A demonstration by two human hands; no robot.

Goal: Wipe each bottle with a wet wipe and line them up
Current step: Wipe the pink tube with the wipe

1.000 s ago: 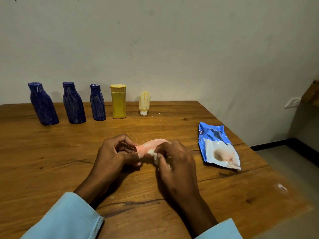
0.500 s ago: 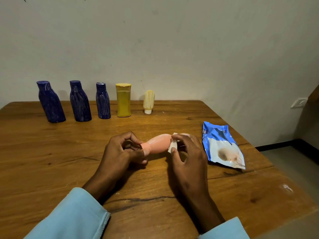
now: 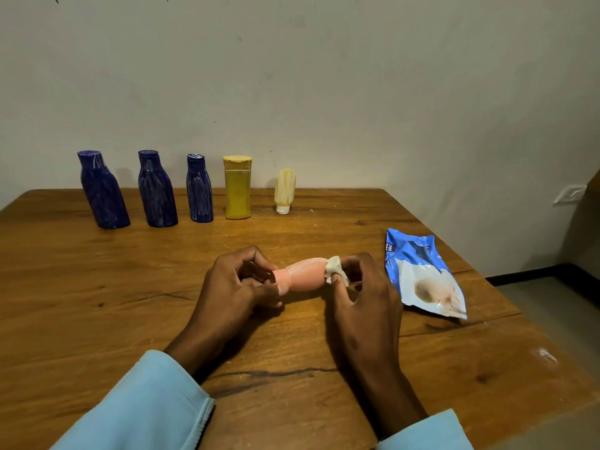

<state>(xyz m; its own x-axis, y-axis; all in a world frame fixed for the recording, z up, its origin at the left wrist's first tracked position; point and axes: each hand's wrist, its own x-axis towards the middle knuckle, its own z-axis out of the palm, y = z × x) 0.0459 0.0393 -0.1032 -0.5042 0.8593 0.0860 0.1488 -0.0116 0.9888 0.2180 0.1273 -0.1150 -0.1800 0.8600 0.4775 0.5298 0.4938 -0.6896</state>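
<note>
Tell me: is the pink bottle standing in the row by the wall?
No, the pink bottle lies sideways between the left hand and right hand.

Three bottles point(image 3: 103, 190) point(image 3: 157, 189) point(image 3: 199, 189) are deep blue with pale scratchy streaks; beside them one bottle point(image 3: 238, 187) is mustard yellow and a small tube point(image 3: 284, 189) is cream with a white cap. The held bottle point(image 3: 303, 275) is salmon pink, the wipe point(image 3: 333, 269) off-white. The pack point(image 3: 418, 274) is blue and white, the bench point(image 3: 97, 287) brown wood grain, the sleeves point(image 3: 146, 407) light blue.
</note>
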